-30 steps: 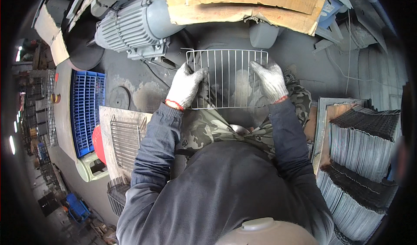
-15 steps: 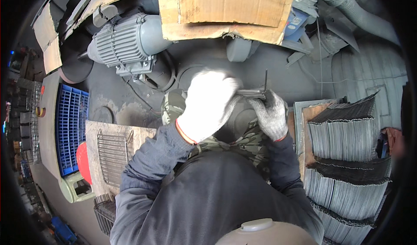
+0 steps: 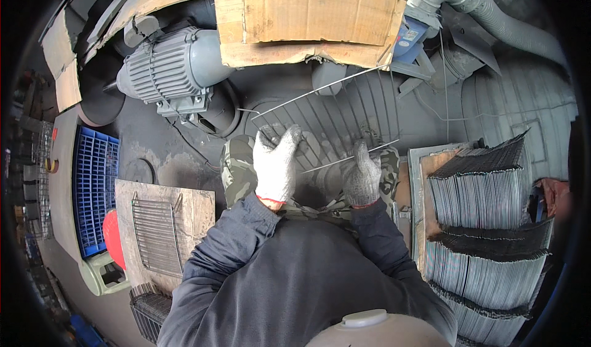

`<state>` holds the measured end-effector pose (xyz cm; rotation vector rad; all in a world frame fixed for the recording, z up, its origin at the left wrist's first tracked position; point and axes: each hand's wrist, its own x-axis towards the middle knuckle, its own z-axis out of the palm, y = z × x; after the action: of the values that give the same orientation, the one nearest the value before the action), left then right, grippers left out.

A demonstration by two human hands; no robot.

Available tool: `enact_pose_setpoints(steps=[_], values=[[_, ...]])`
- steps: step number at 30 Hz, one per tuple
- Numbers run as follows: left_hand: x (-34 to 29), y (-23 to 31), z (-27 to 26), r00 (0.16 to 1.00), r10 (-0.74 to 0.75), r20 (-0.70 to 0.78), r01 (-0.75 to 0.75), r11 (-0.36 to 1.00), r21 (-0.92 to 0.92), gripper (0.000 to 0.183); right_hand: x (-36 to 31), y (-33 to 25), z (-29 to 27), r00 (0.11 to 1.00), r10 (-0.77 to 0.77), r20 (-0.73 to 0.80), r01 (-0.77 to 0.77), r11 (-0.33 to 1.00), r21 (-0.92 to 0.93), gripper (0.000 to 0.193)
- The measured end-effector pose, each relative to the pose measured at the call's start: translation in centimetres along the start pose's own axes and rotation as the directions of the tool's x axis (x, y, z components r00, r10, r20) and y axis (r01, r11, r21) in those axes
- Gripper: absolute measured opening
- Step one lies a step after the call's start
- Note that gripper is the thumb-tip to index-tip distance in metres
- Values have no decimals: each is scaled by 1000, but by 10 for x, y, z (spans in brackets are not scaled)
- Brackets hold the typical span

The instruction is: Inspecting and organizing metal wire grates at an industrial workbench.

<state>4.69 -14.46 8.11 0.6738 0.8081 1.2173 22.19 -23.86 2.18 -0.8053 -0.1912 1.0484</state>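
Our gloved right hand (image 3: pixel 362 177) pinches the near edge of a wire rack (image 3: pixel 337 121), while our gloved left hand (image 3: pixel 275 167) curls at its left end; we cannot tell if this one grips. The rack slants beyond our hands, toward the cardboard sheet (image 3: pixel 323 11).

Overexposed left hand (image 3: pixel 274 172) (dark corners)

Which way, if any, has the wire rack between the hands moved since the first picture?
Yes: against the cardboard, the wire rack has turned from level to slanting, its far right corner shifting rightward and toward the cardboard's lower edge.
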Motion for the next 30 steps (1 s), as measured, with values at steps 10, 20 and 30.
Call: enact_pose_setpoints(steps=[10, 20, 30], values=[[22, -26, -18, 995, -1, 103, -26, 964, 266, 18, 43, -75, 2, 953, -282, 111, 281, 683, -674, 47], [73, -53, 5, 924, -264, 279, 141, 909, 393, 11, 72, -91, -36, 998, 55, -6, -47, 777, -628, 24], [99, -63, 31, 894, -369, 255, 227, 863, 452, 20, 83, -97, -33, 988, -68, -136, -27, 802, -597, 23]])
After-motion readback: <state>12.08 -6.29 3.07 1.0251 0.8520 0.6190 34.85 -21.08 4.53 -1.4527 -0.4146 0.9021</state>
